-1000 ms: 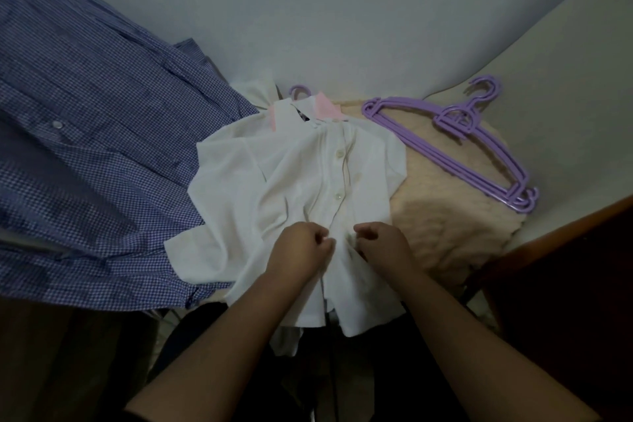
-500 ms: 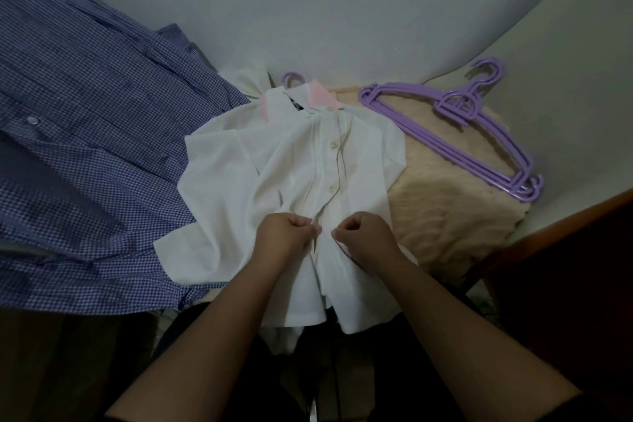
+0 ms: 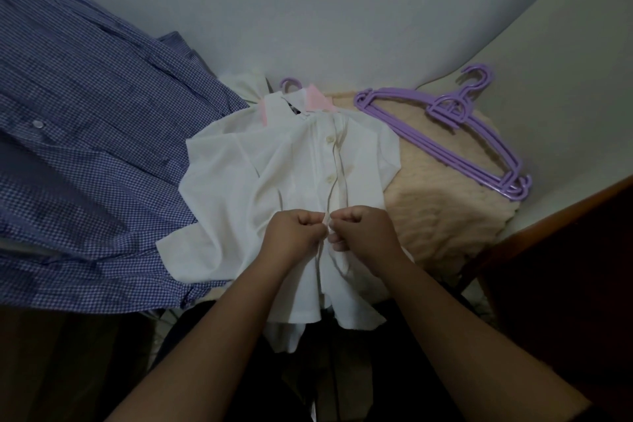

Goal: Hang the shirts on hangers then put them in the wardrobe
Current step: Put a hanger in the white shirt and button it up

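**Buttoning the white shirt on its hanger**

The blue checked shirt (image 3: 85, 161) fills the left of the view, spread out and not yet on any hanger that can be seen. Beside it, partly overlapping its edge, the white shirt (image 3: 274, 175) lies face up on a cream blanket (image 3: 445, 216), with a purple hook (image 3: 289, 84) showing above its pink-lined collar, so it is judged to be already on a hanger. A stack of spare purple hangers (image 3: 455, 134) lies well to the right on the same blanket.

The step in hand looks like fastening the front: the left hand (image 3: 291, 233) and right hand (image 3: 363, 233) are both curled, each pinching an edge of the placket just below the two done-up buttons. The next move calls for pushing a small button through its hole, then working lower, before lifting the shirt by the hook.

The button itself is hidden by the fingers, so perhaps it is already through. The hanger's body lies under the cloth. No wardrobe can be clearly made out; the dark wood at right is cut off.
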The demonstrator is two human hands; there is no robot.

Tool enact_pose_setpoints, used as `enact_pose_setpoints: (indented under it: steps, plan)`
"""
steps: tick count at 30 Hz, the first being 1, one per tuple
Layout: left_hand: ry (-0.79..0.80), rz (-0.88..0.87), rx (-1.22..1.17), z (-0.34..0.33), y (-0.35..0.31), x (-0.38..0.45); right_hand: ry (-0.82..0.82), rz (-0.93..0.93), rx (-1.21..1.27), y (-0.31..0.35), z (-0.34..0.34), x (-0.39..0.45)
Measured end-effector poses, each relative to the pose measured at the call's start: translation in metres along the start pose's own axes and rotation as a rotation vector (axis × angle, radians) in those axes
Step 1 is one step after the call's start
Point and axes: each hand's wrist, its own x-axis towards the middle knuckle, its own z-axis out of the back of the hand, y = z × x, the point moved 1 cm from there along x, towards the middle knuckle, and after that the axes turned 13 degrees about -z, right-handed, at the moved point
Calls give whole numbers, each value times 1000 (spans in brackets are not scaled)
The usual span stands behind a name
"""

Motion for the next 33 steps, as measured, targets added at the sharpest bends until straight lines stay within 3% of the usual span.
enact_pose_setpoints:
  steps: [11,19,24,33]
  plan:
    - [6,-37,-109,6,1,-1,23,2,43,4,-3,5]
    - [16,-104,-89,7,8,2,52,111,-40,1,2,2]
    - [-26,-147,-94,1,7,2,-13,209,-94,3,3,5]
    - [-42,-121,-215,3,12,2,41,160,-100,3,1,13]
